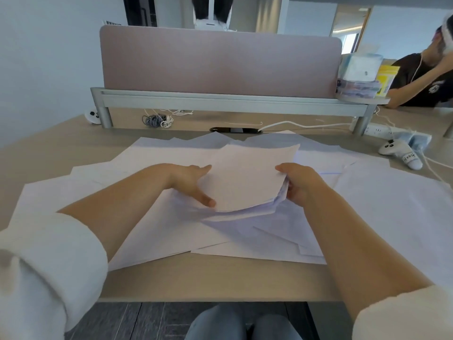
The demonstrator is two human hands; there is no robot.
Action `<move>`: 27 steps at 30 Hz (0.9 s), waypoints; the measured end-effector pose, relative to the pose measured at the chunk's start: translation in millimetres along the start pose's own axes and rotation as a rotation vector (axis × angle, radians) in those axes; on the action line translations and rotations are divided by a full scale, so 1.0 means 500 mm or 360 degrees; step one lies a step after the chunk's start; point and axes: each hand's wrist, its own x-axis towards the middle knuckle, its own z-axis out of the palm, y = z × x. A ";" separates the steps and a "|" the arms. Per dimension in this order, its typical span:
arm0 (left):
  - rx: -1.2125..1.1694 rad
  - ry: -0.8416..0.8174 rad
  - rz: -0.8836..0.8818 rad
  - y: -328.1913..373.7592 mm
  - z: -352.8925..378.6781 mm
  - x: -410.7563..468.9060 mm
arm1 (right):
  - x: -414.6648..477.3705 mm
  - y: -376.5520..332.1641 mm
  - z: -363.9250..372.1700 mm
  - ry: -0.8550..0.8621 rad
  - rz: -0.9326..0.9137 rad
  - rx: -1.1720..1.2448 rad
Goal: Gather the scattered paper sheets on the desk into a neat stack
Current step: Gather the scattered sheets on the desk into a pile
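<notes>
White paper sheets (pixel 157 231) lie scattered and overlapping across the desk (pixel 196 283). Above them, in the middle, I hold a small bundle of several sheets (pixel 247 177), slightly curved and lifted off the desk. My right hand (pixel 300 184) grips the bundle's right edge, thumb on top and fingers curled under. My left hand (pixel 193 182) lies against the bundle's left edge with index finger and thumb stretched out straight. More loose sheets (pixel 392 204) spread to the right.
A pink divider panel (pixel 220 62) on a grey rail closes the far side of the desk. Coiled cables (pixel 157 120) lie under it. A white controller (pixel 402 152), a power strip (pixel 377 130) and cords sit at far right. Another person (pixel 421 79) sits beyond.
</notes>
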 end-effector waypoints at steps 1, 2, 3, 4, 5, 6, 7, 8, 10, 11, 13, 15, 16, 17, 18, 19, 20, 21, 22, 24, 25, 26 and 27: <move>0.0113 -0.0102 0.0020 -0.003 -0.001 -0.003 | 0.004 0.008 -0.004 -0.0006 -0.0011 -0.0051; 0.0221 -0.0171 0.0034 -0.009 0.001 0.000 | 0.004 0.013 -0.006 -0.0011 -0.0023 -0.0095; 0.0309 -0.0209 0.0053 -0.012 0.005 0.003 | 0.008 0.017 -0.008 -0.0009 -0.0036 -0.0138; 0.0366 -0.0215 0.0075 -0.015 0.008 0.006 | 0.010 0.019 -0.007 -0.0003 -0.0032 -0.0167; 0.0391 -0.0219 0.0100 -0.016 0.009 0.008 | 0.015 0.019 -0.005 0.0002 -0.0014 -0.0179; 0.0392 -0.0229 0.0130 -0.015 0.017 0.006 | 0.011 0.022 -0.004 -0.0003 0.0028 -0.0180; 0.0390 -0.0217 0.0157 -0.016 0.019 0.005 | 0.005 0.019 -0.001 -0.0029 0.0070 -0.0186; 0.0391 -0.0192 0.0183 -0.018 0.021 0.004 | -0.002 0.015 0.000 -0.0063 0.0101 -0.0181; 0.0393 -0.0124 0.0214 -0.021 0.023 -0.002 | -0.011 0.013 0.001 -0.0113 0.0135 -0.0159; 0.0392 -0.0085 0.0228 -0.021 0.026 -0.010 | -0.016 0.014 0.001 -0.0127 0.0147 -0.0169; 0.0430 0.0035 0.0301 -0.023 0.033 -0.027 | -0.028 0.021 0.003 -0.0129 0.0161 -0.0158; 0.0533 0.0227 0.0432 -0.023 0.038 -0.048 | -0.036 0.027 0.008 -0.0134 0.0132 -0.0081; 0.0586 0.0362 0.0528 -0.026 0.038 -0.058 | -0.039 0.028 0.012 -0.0132 0.0113 -0.0046; 0.0621 0.0496 0.0618 -0.029 0.039 -0.067 | -0.038 0.029 0.016 -0.0128 0.0082 -0.0011; 0.0647 0.0631 0.0705 -0.032 0.039 -0.075 | -0.037 0.030 0.020 -0.0122 0.0048 0.0028; 0.0661 0.0747 0.0781 -0.037 0.038 -0.082 | -0.038 0.029 0.024 -0.0109 0.0018 0.0063; 0.0653 0.0837 0.0857 -0.041 0.037 -0.085 | -0.038 0.030 0.027 -0.0083 0.0002 0.0089; 0.0657 0.0927 0.0935 -0.044 0.037 -0.088 | -0.036 0.031 0.028 -0.0054 -0.0007 0.0092; 0.0693 0.0987 0.0992 -0.044 0.038 -0.089 | -0.037 0.032 0.030 -0.0035 -0.0001 0.0082; 0.0798 0.0946 0.0949 -0.039 0.042 -0.084 | -0.039 0.033 0.032 -0.0029 0.0039 0.0015; 0.0775 0.0857 0.0870 -0.038 0.046 -0.079 | -0.035 0.034 0.032 -0.0024 0.0067 -0.0050; 0.0644 0.0780 0.0797 -0.038 0.048 -0.077 | -0.035 0.033 0.033 -0.0009 0.0090 -0.0103; 0.0393 0.0714 0.0735 -0.043 0.050 -0.076 | -0.035 0.033 0.031 0.0018 0.0102 -0.0156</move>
